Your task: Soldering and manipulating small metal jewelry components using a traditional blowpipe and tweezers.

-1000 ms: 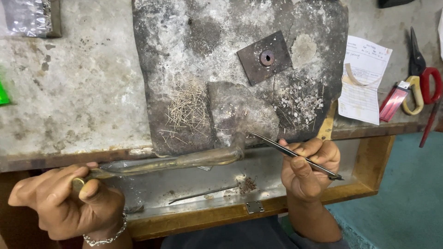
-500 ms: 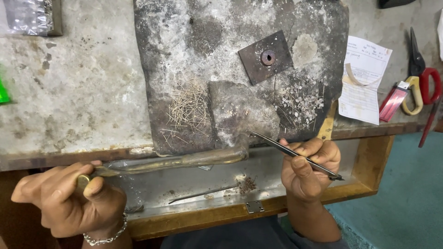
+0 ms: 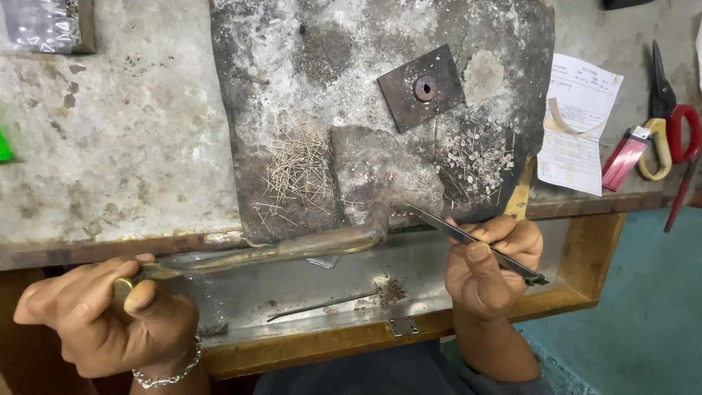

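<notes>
— Starting at the left edge, what do you see?
— The left hand [image 3: 110, 322], wearing a chain bracelet [image 3: 170, 373], is clenched round the brass end of a long curved metal blowpipe [image 3: 292, 249] lying along the bench edge.
— And its tip?
— It bends up onto the scorched, ash-grey slab [image 3: 351, 66], between a heap of thin wire bits [image 3: 296, 168] and scattered small flakes [image 3: 475, 157].
— Further right?
— The right hand [image 3: 490, 271] pinches slim steel tweezers [image 3: 468, 238], points touching the slab. Beyond lie paper slips [image 3: 581, 124] and red-handled scissors [image 3: 676, 124].
</notes>
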